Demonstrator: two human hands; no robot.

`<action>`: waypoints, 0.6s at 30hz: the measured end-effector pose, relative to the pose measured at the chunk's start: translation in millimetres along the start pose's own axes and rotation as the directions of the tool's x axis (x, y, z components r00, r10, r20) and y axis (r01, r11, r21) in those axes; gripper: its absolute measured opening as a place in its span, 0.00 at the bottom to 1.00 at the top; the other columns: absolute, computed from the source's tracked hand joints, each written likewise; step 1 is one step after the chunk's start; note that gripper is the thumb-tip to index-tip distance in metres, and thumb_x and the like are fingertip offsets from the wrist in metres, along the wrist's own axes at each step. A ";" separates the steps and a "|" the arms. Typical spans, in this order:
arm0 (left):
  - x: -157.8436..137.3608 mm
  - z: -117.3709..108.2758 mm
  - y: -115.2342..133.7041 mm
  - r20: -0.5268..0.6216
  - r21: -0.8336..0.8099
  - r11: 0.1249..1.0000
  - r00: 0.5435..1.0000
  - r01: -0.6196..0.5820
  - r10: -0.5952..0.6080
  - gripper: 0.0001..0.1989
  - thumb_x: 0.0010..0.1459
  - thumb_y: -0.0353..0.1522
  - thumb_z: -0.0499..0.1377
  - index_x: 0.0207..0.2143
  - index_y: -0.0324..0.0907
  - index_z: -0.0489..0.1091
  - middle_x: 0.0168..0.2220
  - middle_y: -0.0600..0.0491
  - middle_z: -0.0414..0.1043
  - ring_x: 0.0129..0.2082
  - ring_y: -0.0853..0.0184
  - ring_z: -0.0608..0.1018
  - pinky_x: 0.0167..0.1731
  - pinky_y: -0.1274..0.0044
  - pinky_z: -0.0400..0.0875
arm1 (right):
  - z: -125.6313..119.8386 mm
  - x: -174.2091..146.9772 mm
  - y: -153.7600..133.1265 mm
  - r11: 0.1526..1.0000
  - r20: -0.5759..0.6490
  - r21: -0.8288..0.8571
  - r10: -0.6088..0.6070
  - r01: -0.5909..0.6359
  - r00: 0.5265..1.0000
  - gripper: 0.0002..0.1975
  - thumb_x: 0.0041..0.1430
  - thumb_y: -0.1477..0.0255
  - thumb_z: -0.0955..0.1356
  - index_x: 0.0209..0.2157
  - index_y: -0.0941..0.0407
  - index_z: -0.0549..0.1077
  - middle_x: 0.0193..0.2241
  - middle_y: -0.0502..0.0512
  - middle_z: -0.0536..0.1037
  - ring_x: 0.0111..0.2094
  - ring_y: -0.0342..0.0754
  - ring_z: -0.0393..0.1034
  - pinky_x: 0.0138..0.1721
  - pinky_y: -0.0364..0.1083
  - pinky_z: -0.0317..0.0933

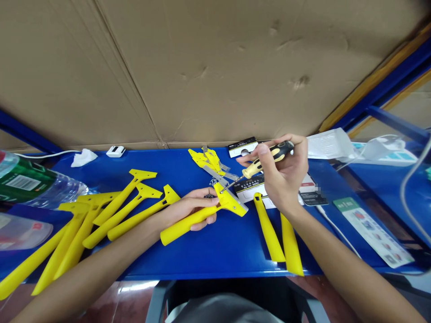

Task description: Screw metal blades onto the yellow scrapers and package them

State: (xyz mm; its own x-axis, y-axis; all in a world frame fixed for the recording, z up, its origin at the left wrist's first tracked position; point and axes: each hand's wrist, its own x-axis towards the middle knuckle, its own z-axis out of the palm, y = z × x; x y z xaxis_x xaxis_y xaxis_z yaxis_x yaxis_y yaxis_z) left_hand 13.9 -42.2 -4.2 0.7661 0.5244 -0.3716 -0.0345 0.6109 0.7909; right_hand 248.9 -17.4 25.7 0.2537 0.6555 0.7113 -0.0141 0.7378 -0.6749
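Note:
My left hand is closed around the neck of a yellow scraper, whose head points to the right and carries a metal blade along its edge. In my right hand is a screwdriver with a cream and black handle. Its tip meets the scraper head at the upper screw hole; another screw sits lower on the head. Just beyond lie loose yellow head plates and thin metal blades. Small screws, partly hidden, are near my left fingers. Two yellow handles lie below my right hand.
Several yellow scrapers are piled on the left of the blue table, beside a water bottle. Black-and-white packets lie behind my right hand. A printed card and cables are at right; cardboard stands behind.

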 end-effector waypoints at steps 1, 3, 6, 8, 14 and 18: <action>-0.2 0.7 0.4 0.002 0.001 1.000 1.000 -0.001 0.001 0.14 0.68 0.39 0.64 0.49 0.43 0.65 0.26 0.53 0.76 0.12 0.72 0.68 0.10 0.83 0.59 | -0.3 -0.1 0.5 1.000 0.003 0.000 0.000 0.000 1.000 0.15 0.68 0.73 0.75 0.46 0.47 0.67 0.34 0.45 0.83 0.32 0.49 0.86 0.34 0.46 0.84; -0.6 2.1 1.0 0.009 0.001 1.000 1.000 0.000 0.000 0.14 0.69 0.39 0.64 0.49 0.43 0.65 0.25 0.53 0.76 0.12 0.72 0.68 0.11 0.83 0.59 | -0.5 -0.5 1.2 1.000 0.007 -0.004 -0.001 0.001 1.000 0.14 0.68 0.73 0.75 0.46 0.46 0.67 0.34 0.45 0.83 0.33 0.49 0.86 0.35 0.47 0.84; -1.1 3.8 1.3 0.016 0.004 1.000 1.000 0.005 -0.005 0.14 0.69 0.39 0.64 0.49 0.44 0.64 0.25 0.53 0.76 0.11 0.72 0.68 0.10 0.83 0.58 | 0.0 -1.2 1.4 1.000 0.017 -0.018 -0.007 0.007 1.000 0.13 0.69 0.72 0.74 0.47 0.46 0.67 0.35 0.46 0.83 0.35 0.51 0.87 0.37 0.50 0.84; -1.3 4.8 1.1 0.017 0.005 1.000 1.000 0.008 -0.008 0.15 0.68 0.39 0.64 0.49 0.44 0.63 0.25 0.54 0.76 0.11 0.72 0.68 0.10 0.83 0.58 | 0.6 -1.8 1.1 0.999 0.024 -0.030 -0.010 0.010 1.000 0.14 0.69 0.70 0.74 0.47 0.45 0.67 0.36 0.47 0.83 0.37 0.52 0.87 0.38 0.51 0.84; -2.5 6.6 2.3 -0.001 0.003 1.000 1.000 0.025 -0.025 0.16 0.69 0.38 0.63 0.52 0.43 0.63 0.25 0.54 0.76 0.11 0.72 0.68 0.10 0.83 0.58 | 1.4 -3.8 0.2 0.999 0.030 -0.042 0.006 -0.005 1.000 0.15 0.68 0.67 0.75 0.46 0.45 0.66 0.35 0.46 0.83 0.38 0.54 0.87 0.36 0.52 0.83; -3.2 6.3 3.6 0.008 -0.004 1.000 1.000 0.026 -0.026 0.15 0.69 0.38 0.63 0.52 0.42 0.64 0.25 0.54 0.75 0.12 0.72 0.68 0.11 0.84 0.58 | 2.3 -4.3 -1.8 0.998 0.025 -0.060 0.004 -0.003 1.000 0.14 0.69 0.67 0.75 0.46 0.46 0.66 0.35 0.46 0.83 0.33 0.50 0.86 0.34 0.49 0.83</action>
State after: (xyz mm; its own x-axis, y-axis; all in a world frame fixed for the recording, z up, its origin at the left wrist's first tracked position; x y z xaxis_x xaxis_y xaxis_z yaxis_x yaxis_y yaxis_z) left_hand 15.3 -45.4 2.8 0.7721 0.5031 -0.3883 -0.0169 0.6271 0.7788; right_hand 245.6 -21.3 24.3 0.2293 0.6625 0.7131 0.0430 0.7250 -0.6874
